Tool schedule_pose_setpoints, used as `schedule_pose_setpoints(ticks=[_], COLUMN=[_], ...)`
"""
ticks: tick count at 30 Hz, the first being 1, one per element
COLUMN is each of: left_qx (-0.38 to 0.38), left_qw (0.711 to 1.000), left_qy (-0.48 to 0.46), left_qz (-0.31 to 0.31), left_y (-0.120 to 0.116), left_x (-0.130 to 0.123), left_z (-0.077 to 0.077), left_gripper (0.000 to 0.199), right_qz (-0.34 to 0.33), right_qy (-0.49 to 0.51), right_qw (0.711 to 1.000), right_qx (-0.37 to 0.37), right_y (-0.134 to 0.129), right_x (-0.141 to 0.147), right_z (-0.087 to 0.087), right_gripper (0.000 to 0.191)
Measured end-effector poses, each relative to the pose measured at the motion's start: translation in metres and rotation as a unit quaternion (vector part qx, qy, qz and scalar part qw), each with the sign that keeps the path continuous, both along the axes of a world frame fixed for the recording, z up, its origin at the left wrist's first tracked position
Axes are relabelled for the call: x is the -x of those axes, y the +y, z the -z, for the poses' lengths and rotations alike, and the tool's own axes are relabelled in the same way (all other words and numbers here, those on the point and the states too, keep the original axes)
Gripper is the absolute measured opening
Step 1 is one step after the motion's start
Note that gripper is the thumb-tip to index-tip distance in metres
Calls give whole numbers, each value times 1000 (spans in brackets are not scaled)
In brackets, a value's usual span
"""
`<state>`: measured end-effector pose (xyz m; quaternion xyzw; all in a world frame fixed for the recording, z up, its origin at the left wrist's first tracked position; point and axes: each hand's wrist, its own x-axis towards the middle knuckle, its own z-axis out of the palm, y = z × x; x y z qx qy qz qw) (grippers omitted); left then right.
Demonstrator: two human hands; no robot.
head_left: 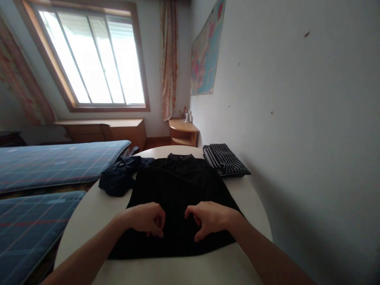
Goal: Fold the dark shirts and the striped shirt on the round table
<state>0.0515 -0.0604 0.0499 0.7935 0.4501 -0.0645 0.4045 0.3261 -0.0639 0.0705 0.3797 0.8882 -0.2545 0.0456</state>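
A black collared shirt (178, 190) lies spread flat on a round white table (77, 221), its collar at the far side and its hem towards me. Over its lower left part hovers my left hand (145, 217), fingers loosely curled and nothing visible in them. My right hand (209, 217) is over the lower right part, with a gap between its bent index finger and thumb, holding nothing. Whether either hand touches the cloth is hard to tell.
A folded black-and-white striped cloth (225, 160) lies at the table's back right, near the wall (297, 138). Crumpled dark navy fabric (118, 178) rests to the shirt's left. Blue plaid mattresses (59, 162) stand left of the table. Behind are a corner shelf (184, 126) and a window.
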Motion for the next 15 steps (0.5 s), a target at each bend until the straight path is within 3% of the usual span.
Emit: schedule_pose_setpoints(ticks=[2,4,6,8,10,12,15], left_qx=[-136,-286,-361,-369,-352,-336,-322], left_qw=[990,956,929,926,933,939,942], left_qy=[-30,-64,-69,-42,-11,5,10], left_qz=[17,27,47,65,72,79,89], left_y=[-1,-2,-3,-6,-12,-23,-44], left_x=[-1,-1,3,8,15,20,23], left_z=[-1,2,12,24,35,39,34], left_gripper=[20,31,51,64,66,65,69], right_qz=[-31,-54,-54,-40,-29,-24,-29], right_qy=[4,42,91,110,92,63,40], right_qw=[999,992,979,972,977,987,994], right_qx=[-43,-109,-173,-204,-188,-148,-94], right_y=[-5,-3,3,8,8,2,-15], right_x=[2,-1,-8,-16,-24,-30,-33], right_z=[-3,-2,4,12,22,30,36], right_gripper=[59,55,62,79,92,92,92])
